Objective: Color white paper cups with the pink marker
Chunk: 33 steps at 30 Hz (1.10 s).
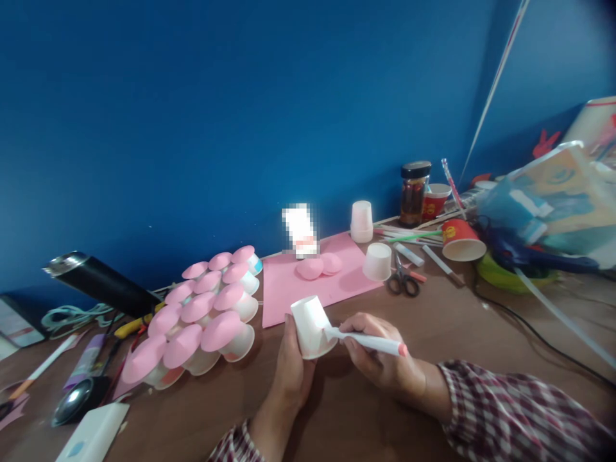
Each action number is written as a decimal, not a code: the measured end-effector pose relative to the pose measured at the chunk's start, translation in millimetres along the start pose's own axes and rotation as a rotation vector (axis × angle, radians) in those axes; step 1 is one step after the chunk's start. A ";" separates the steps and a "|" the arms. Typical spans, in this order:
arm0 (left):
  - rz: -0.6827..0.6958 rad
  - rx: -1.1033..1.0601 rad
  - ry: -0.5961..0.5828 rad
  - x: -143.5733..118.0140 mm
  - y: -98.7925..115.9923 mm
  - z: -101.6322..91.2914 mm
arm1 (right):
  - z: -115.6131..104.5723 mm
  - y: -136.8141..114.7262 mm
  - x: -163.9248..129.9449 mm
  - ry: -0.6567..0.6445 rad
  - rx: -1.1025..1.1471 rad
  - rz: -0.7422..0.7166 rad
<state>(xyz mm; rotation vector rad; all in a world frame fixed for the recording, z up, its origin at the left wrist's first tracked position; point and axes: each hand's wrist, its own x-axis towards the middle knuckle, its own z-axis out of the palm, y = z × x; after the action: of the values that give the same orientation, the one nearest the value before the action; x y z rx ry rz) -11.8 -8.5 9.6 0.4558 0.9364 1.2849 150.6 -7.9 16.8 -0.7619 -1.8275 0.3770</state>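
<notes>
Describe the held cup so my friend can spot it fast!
Find the blue wall, then the big pink sheet in front of it. Nearer the camera, the left hand holds a tilted white cup, narrow end up. Unlike the other cups, it's in a hand, and the right hand holds a marker to it.

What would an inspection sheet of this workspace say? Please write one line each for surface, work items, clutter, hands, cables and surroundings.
Surface: brown tabletop, partly covered by a pink sheet.
Work items: held white paper cup, tilted, rim downward; white pen with its tip at the cup's side; pink cones topping a group of cups.
Clutter: scissors, red paper cup on its side, lidded jar, black flask.
Hands: left hand holds the white paper cup; right hand holds the pen.
Cables: black cable at right; pale coiled cable at left.
Surroundings: blue wall behind the tabletop.
</notes>
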 end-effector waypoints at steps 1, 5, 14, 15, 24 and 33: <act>0.002 0.003 0.008 -0.3 0.3 0.3 | 0.2 0.5 -0.2 0.003 -0.002 -0.001; 0.011 0.013 0.023 -1.4 1.7 2.1 | 0.8 1.5 -1.2 0.008 -0.006 0.005; 0.010 0.022 0.014 -1.4 2.2 1.7 | -0.4 0.6 -0.6 0.001 -0.017 0.016; 0.006 0.023 0.013 -1.5 2.3 1.5 | -0.5 0.5 -0.6 0.007 -0.017 0.018; 0.004 0.046 0.016 -2.4 4.2 2.4 | -1.6 -1.3 0.3 -0.005 -0.010 0.043; 0.034 0.080 0.028 -2.9 3.5 2.3 | -3.2 -3.8 1.6 -0.001 -0.017 0.048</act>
<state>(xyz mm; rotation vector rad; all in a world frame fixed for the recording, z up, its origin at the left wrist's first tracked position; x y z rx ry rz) -12.1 -9.9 14.6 0.5188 1.0096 1.2909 151.9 -10.0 21.4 -0.8181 -1.8183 0.3932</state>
